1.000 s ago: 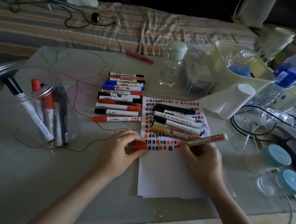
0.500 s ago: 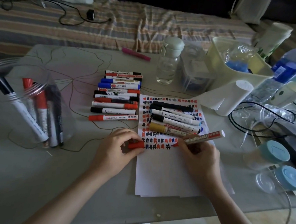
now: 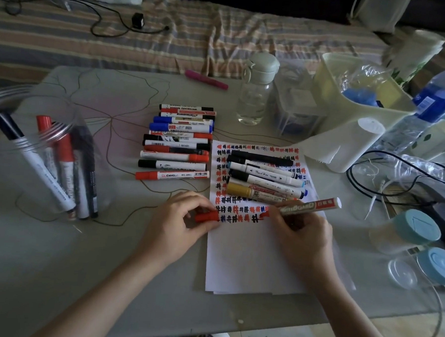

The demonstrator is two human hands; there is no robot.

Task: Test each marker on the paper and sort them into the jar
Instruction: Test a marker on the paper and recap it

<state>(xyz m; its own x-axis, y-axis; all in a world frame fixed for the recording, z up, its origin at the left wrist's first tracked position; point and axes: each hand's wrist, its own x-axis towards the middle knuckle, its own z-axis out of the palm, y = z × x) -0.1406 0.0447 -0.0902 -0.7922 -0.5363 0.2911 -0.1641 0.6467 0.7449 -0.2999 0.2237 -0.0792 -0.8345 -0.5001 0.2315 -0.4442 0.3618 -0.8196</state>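
A grey worktop [image 3: 56,275] fills the view, and behind it stands a bed with a striped cover [image 3: 223,39]. Nearest to the camera, two bare forearms come in from the lower edge. The white paper [image 3: 250,260] lies flat on the worktop between them; its near half is blank and its far half is covered with rows of small red, blue and black marks. The left hand [image 3: 172,225] rests at the left edge of the paper and pinches a red cap [image 3: 206,216] between thumb and fingers. The right hand [image 3: 303,229] grips an uncapped red whiteboard marker [image 3: 307,205], its fingers curled around the barrel, and the red tip touches the paper at the last row of marks. Just beyond the right hand, a small group of markers [image 3: 262,175] lies on the marked part of the paper. To the left of the paper, a row of capped markers [image 3: 177,142] lies side by side on the worktop, in red, black and blue. Further to the left stands the clear jar [image 3: 46,159], which holds several markers upright, leaning on its wall. At the far side of the worktop are a pink marker [image 3: 206,79] lying alone, a clear bottle [image 3: 256,90] with a pale lid, and a pale plastic bin [image 3: 361,98].
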